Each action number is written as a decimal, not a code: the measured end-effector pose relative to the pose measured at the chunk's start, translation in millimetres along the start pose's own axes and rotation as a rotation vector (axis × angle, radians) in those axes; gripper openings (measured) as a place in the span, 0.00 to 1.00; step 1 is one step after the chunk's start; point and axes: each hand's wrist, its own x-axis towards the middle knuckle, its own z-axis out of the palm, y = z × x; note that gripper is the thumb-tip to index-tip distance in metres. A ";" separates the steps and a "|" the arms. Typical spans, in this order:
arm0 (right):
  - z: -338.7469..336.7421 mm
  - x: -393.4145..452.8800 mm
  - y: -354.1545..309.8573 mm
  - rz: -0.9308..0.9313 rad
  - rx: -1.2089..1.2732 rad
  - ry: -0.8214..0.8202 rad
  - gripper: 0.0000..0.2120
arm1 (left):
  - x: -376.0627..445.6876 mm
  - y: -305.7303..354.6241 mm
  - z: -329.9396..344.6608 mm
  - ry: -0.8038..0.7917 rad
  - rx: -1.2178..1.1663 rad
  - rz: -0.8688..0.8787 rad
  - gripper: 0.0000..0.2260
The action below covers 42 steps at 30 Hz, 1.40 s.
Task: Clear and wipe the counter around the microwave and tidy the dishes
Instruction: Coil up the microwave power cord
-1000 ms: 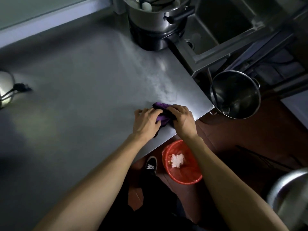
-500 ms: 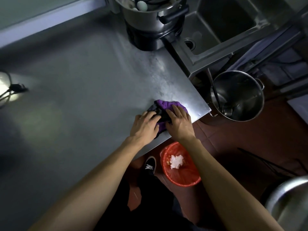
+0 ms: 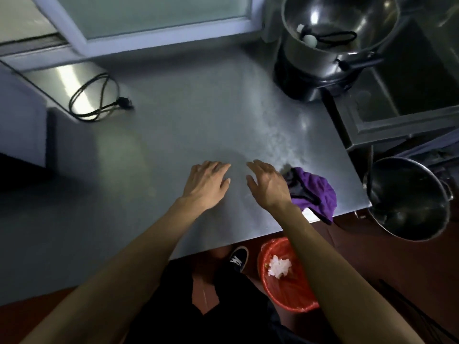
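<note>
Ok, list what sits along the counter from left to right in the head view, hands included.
Coiled black cord → left hand → right hand → purple cloth at the counter corner → steel pot just past the edge.

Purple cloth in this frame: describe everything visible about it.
The purple cloth is a crumpled rag with darker, black-looking folds on its left side. It lies bunched at the counter's front right corner, one flap hanging over the edge. Neither hand holds it; the right hand hovers just left of it, whether touching is unclear.
</note>
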 end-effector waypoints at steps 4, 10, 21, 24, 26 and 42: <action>14.4 22.5 -56.9 -0.086 -0.012 -0.060 0.19 | -29.0 -64.5 -15.4 0.035 -0.019 -0.096 0.21; 44.2 45.6 -148.4 -0.163 -0.074 -0.143 0.18 | -78.8 -162.2 -33.7 0.069 -0.094 -0.232 0.22; 99.4 85.4 -282.6 -0.198 -0.115 -0.197 0.18 | -128.9 -306.7 -56.5 0.059 -0.268 -0.380 0.23; 113.6 91.0 -299.6 -0.194 -0.122 -0.226 0.18 | -128.0 -326.5 -58.3 0.057 -0.332 -0.411 0.23; 120.1 96.9 -307.6 -0.198 -0.115 -0.251 0.19 | -124.7 -334.7 -58.3 0.056 -0.372 -0.427 0.22; 138.4 270.8 -319.4 -0.334 -0.071 -0.219 0.18 | 1.4 -394.7 -65.3 0.043 -0.316 -0.480 0.20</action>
